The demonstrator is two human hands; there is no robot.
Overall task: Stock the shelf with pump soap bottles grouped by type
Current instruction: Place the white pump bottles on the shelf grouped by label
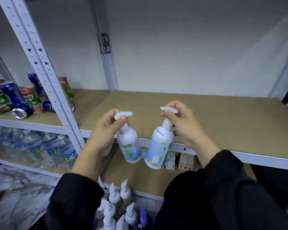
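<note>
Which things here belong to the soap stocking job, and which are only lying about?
Job: pump soap bottle in left hand; second bottle in right hand; waiting pump bottles; empty shelf board.
Lying about: drink cans; water bottles.

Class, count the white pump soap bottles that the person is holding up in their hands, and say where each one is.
2: one white pump bottle in the left hand, one in the right hand, both before the empty shelf board.

White metal racking [45, 67] with tan boards [214, 117] stands against a plain pale wall [181, 47].
</note>
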